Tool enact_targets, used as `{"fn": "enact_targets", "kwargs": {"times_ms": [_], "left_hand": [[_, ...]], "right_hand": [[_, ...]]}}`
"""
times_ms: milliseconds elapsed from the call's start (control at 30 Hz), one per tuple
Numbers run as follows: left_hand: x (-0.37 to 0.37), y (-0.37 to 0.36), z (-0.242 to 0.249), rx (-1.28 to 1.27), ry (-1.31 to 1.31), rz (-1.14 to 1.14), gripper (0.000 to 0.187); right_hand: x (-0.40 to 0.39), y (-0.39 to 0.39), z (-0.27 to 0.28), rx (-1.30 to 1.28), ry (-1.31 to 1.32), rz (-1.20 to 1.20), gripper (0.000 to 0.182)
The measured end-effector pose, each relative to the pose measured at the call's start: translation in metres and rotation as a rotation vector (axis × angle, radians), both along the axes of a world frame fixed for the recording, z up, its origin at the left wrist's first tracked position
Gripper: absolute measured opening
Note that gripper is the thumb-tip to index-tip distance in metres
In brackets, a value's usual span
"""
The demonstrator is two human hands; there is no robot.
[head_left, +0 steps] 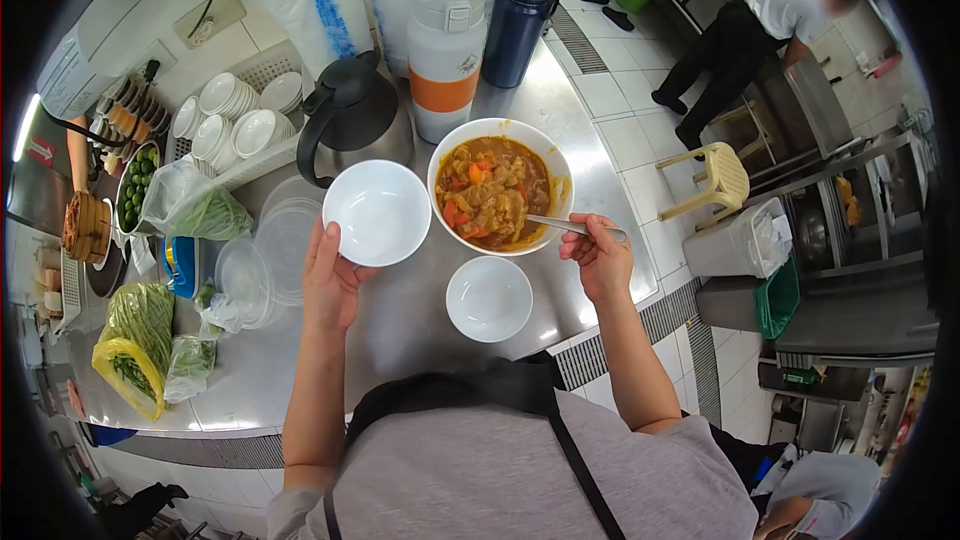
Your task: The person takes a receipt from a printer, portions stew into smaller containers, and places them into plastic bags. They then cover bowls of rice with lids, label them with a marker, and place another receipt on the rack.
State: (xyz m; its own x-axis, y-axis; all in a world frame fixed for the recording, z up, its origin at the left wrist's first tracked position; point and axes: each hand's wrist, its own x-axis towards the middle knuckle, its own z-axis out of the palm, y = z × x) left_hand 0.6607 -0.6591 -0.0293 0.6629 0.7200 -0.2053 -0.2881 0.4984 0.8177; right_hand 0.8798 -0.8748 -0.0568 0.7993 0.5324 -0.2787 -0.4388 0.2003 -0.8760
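My left hand (332,285) grips a white bowl (377,212) by its left rim, the inside facing up with no food in it. In my right hand (600,258) is the handle of a metal spoon (575,228). The spoon's head is sunk in a brown stew (490,195) with orange and red chunks, so it is hidden. A larger white bowl (562,202) holds the stew and stands on the steel table, just right of the bowl in my left hand. Below it rests a second small white bowl (489,299), with nothing in it.
Behind the bowls stand a black-topped jug (360,110), a white and orange flask (441,50) and a dark blue bottle (518,25). Plastic lids (245,280), bagged greens (140,340) and stacked small dishes (228,98) lie left. A person (740,50) bends over a counter beyond a stool (715,180).
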Motion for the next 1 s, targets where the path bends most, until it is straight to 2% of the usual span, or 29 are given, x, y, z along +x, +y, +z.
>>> {"fn": "enact_targets", "kwargs": {"times_ms": [267, 333, 567, 700, 767, 833, 900, 933, 1000], "left_hand": [[0.033, 0.010, 0.008, 0.154, 0.094, -0.038, 0.046], [0.040, 0.011, 0.009, 0.245, 0.186, -0.030, 0.046], [0.051, 0.013, 0.011, 0.268, 0.237, -0.075, 0.048], [0.059, 0.008, 0.007, 0.212, 0.210, -0.110, 0.048], [0.063, 0.003, 0.005, 0.172, 0.183, -0.137, 0.048], [0.067, -0.005, 0.005, 0.032, 0.081, -0.217, 0.048], [0.071, -0.011, 0.006, 0.035, 0.049, -0.243, 0.049], [0.072, -0.014, 0.003, 0.019, 0.005, -0.255, 0.049], [0.071, -0.017, 0.002, -0.003, -0.051, -0.262, 0.050]], "right_hand": [[0.012, -0.006, 0.013, 0.057, -0.017, -0.052, 0.021], [0.014, -0.008, 0.017, 0.041, -0.055, -0.056, 0.021], [0.021, -0.014, 0.040, 0.021, -0.104, -0.082, 0.021], [0.021, -0.009, 0.078, 0.078, -0.155, -0.066, 0.022], [0.016, 0.000, 0.099, 0.070, -0.234, 0.028, 0.022], [0.007, 0.011, 0.109, 0.068, -0.272, 0.082, 0.023], [-0.008, 0.023, 0.120, -0.128, -0.550, 0.219, 0.018], [-0.014, 0.026, 0.124, -0.129, -0.551, 0.216, 0.018], [-0.024, 0.028, 0.130, -0.208, -1.395, 0.389, 0.013]]}}
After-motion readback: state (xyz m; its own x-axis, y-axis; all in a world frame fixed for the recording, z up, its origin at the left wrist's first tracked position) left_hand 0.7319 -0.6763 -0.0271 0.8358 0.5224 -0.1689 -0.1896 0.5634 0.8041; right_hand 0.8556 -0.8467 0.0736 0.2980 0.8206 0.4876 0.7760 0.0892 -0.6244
